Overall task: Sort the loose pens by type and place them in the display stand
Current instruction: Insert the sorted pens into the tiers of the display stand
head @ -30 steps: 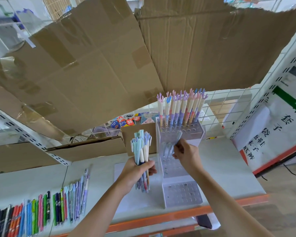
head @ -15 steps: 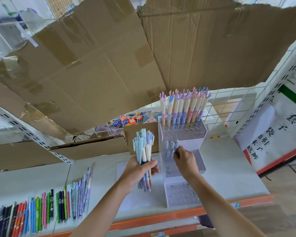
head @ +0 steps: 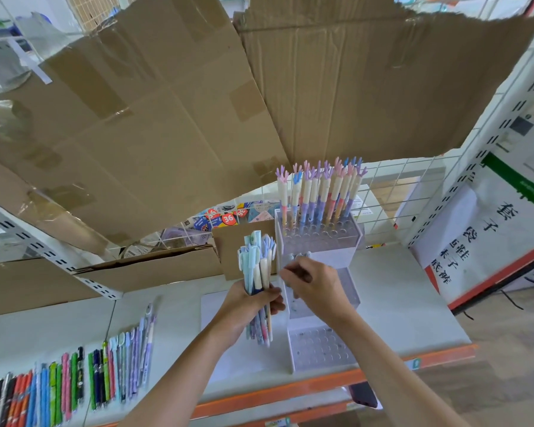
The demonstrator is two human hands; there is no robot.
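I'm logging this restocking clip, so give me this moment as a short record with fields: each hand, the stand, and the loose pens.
left hand: grips a bundle of pale blue pens, upright
right hand: at the display stand's middle tier, fingers curled; what it holds is unclear
top tier: filled with antler-topped pens
bottom tier: holes empty
loose pens: sorted in rows on the shelf, left

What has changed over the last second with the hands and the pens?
The right hand left the pens it was slotting into the display stand and moved left toward the bundle of pens. The left hand keeps gripping that bundle; the antler-topped pens stayed put.
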